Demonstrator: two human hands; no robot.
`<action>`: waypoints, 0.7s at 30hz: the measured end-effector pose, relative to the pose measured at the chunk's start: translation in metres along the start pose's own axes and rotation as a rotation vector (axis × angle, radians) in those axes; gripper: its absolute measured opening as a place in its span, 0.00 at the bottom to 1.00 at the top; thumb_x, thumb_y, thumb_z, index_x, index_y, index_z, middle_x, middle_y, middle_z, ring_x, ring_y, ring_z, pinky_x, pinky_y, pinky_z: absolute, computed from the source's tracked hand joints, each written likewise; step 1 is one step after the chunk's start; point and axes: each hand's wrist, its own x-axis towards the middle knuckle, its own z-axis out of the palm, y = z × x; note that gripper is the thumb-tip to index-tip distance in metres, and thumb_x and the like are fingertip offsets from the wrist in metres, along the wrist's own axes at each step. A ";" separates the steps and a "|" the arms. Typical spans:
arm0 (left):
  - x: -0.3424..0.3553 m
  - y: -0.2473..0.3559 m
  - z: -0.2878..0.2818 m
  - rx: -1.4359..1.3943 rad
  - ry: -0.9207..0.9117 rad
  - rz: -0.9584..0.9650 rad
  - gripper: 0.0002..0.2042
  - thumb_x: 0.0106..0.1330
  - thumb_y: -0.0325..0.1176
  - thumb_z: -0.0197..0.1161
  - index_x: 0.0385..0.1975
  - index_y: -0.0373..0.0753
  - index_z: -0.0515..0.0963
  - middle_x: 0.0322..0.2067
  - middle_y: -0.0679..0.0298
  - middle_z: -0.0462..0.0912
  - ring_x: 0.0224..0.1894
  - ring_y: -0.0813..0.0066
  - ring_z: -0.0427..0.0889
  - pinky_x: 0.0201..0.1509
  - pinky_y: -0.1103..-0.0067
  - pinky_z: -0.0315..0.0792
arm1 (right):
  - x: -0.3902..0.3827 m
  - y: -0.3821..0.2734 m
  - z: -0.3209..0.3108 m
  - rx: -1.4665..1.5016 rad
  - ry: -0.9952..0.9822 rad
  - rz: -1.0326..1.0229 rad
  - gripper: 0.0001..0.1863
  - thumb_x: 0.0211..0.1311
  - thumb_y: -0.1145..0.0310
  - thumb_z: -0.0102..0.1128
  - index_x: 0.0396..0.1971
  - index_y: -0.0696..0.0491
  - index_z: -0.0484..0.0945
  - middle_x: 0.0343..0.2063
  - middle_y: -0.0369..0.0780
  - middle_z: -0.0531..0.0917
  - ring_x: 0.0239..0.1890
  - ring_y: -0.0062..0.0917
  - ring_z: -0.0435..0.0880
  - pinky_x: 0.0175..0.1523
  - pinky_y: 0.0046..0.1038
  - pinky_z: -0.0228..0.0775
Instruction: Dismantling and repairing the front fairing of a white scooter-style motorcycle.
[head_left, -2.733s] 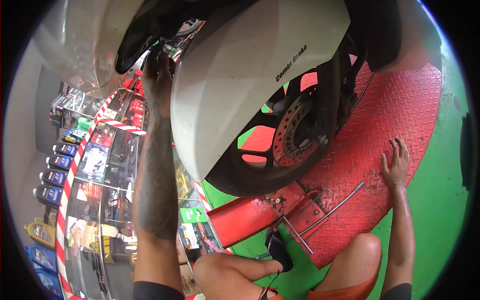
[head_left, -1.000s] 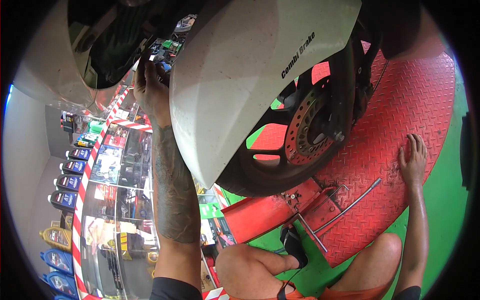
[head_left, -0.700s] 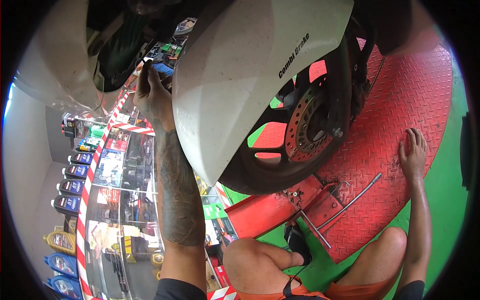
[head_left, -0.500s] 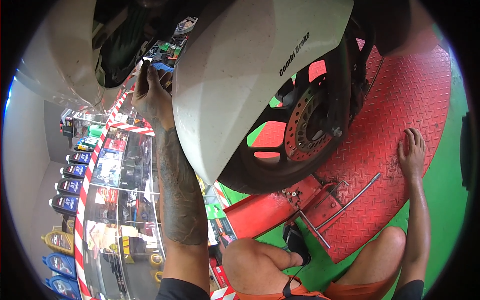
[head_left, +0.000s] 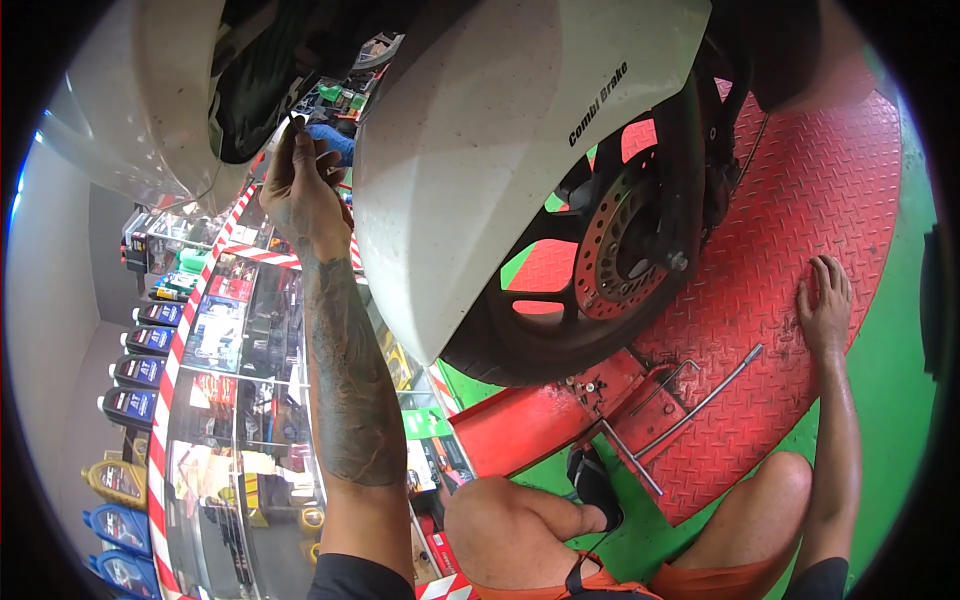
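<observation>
My left hand (head_left: 306, 196) is raised at the upper left, between the motorcycle's pale fairing (head_left: 125, 130) and its white front fender (head_left: 480, 150). Its thumb and fingers pinch together at the lower edge of a dark opening in the fairing; whatever small thing they hold is too dark to name. Resting on the red tread-plate platform (head_left: 790, 200), my right hand (head_left: 828, 300) lies with its fingers stretched out, holding nothing. Between my hands stands the front wheel (head_left: 520, 345), with its drilled brake disc (head_left: 603, 270).
A metal rod handle (head_left: 700, 405) lies on the platform's near side, by a red bracket (head_left: 630, 385). Left of my forearm runs a glass display case (head_left: 270, 400) edged in red-and-white tape. Several oil bottles (head_left: 130, 405) line its far side. Green floor (head_left: 880, 400) borders the platform.
The fender, wheel and fairing have shifted slightly right. My left hand has lowered a little, still pinching below the fairing. My right hand stays in place.
</observation>
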 end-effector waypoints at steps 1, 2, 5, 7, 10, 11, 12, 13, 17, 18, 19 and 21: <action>0.000 0.002 0.001 0.000 0.000 -0.001 0.13 0.72 0.33 0.62 0.52 0.36 0.82 0.31 0.64 0.86 0.27 0.80 0.83 0.28 0.84 0.73 | 0.000 0.000 0.000 0.007 -0.004 -0.002 0.24 0.63 0.67 0.61 0.59 0.53 0.72 0.60 0.44 0.73 0.67 0.39 0.67 0.73 0.41 0.56; -0.001 0.004 0.003 0.015 0.009 -0.008 0.13 0.72 0.33 0.62 0.52 0.36 0.81 0.31 0.64 0.86 0.27 0.80 0.82 0.28 0.84 0.73 | 0.000 0.000 0.000 0.007 -0.005 -0.003 0.24 0.63 0.67 0.61 0.59 0.53 0.72 0.60 0.44 0.73 0.67 0.39 0.67 0.73 0.41 0.56; -0.004 0.009 0.011 0.014 0.044 -0.045 0.13 0.72 0.33 0.61 0.52 0.35 0.81 0.32 0.64 0.86 0.27 0.79 0.83 0.27 0.83 0.74 | 0.000 0.000 0.002 0.007 -0.011 -0.006 0.24 0.63 0.67 0.61 0.59 0.53 0.72 0.61 0.44 0.73 0.67 0.39 0.67 0.73 0.41 0.56; -0.006 0.010 0.018 -0.010 0.068 -0.078 0.13 0.73 0.33 0.61 0.52 0.35 0.81 0.32 0.64 0.85 0.27 0.78 0.83 0.27 0.82 0.74 | -0.002 0.004 0.003 0.001 0.000 -0.007 0.24 0.63 0.67 0.62 0.58 0.53 0.72 0.61 0.44 0.72 0.67 0.40 0.67 0.73 0.41 0.56; -0.005 0.017 0.018 -0.026 0.056 -0.060 0.13 0.73 0.33 0.60 0.53 0.37 0.81 0.32 0.64 0.85 0.28 0.78 0.83 0.27 0.82 0.73 | 0.001 0.001 0.001 0.022 0.001 -0.011 0.24 0.62 0.67 0.62 0.58 0.53 0.72 0.61 0.45 0.72 0.67 0.40 0.67 0.72 0.41 0.57; -0.007 0.021 0.014 0.012 0.064 -0.069 0.13 0.73 0.34 0.60 0.54 0.38 0.81 0.32 0.65 0.85 0.28 0.78 0.83 0.26 0.82 0.73 | 0.003 0.000 0.001 0.028 0.004 -0.012 0.24 0.62 0.67 0.62 0.58 0.53 0.72 0.61 0.45 0.72 0.67 0.40 0.67 0.72 0.41 0.57; -0.009 0.019 0.014 0.043 0.070 -0.085 0.13 0.73 0.34 0.59 0.54 0.40 0.81 0.33 0.65 0.85 0.29 0.78 0.83 0.26 0.83 0.72 | 0.002 0.000 0.000 0.019 -0.003 -0.007 0.24 0.62 0.67 0.62 0.58 0.53 0.72 0.61 0.44 0.72 0.67 0.40 0.67 0.72 0.41 0.57; -0.009 0.018 0.015 0.041 0.069 -0.086 0.13 0.73 0.34 0.59 0.54 0.40 0.81 0.33 0.65 0.85 0.29 0.78 0.83 0.26 0.83 0.72 | 0.002 0.000 -0.001 0.009 -0.010 -0.002 0.24 0.62 0.67 0.62 0.58 0.53 0.73 0.61 0.44 0.72 0.67 0.40 0.67 0.72 0.41 0.57; -0.010 0.015 0.021 0.042 0.082 -0.092 0.13 0.74 0.34 0.59 0.54 0.41 0.81 0.33 0.66 0.85 0.28 0.80 0.82 0.26 0.83 0.70 | 0.000 0.002 -0.004 0.016 -0.013 0.008 0.24 0.62 0.67 0.62 0.58 0.53 0.73 0.61 0.44 0.72 0.67 0.40 0.66 0.72 0.41 0.57; -0.009 0.015 0.019 0.076 0.089 -0.077 0.13 0.73 0.33 0.59 0.54 0.41 0.82 0.32 0.66 0.85 0.28 0.80 0.81 0.26 0.84 0.70 | 0.000 0.000 -0.004 0.022 -0.016 0.006 0.24 0.62 0.67 0.62 0.58 0.53 0.73 0.61 0.43 0.72 0.67 0.40 0.66 0.72 0.41 0.57; -0.008 0.016 0.018 0.082 0.087 -0.075 0.13 0.73 0.33 0.59 0.54 0.41 0.82 0.32 0.66 0.85 0.28 0.80 0.81 0.26 0.84 0.70 | 0.001 -0.001 -0.003 0.028 -0.020 0.004 0.24 0.62 0.67 0.62 0.58 0.53 0.73 0.61 0.43 0.72 0.67 0.40 0.66 0.72 0.41 0.57; -0.004 0.013 0.018 0.132 0.118 0.018 0.13 0.73 0.32 0.59 0.53 0.38 0.82 0.31 0.65 0.85 0.27 0.81 0.81 0.26 0.84 0.69 | 0.002 0.000 -0.001 0.028 -0.016 0.001 0.24 0.62 0.67 0.62 0.58 0.53 0.73 0.61 0.43 0.72 0.67 0.40 0.66 0.72 0.41 0.56</action>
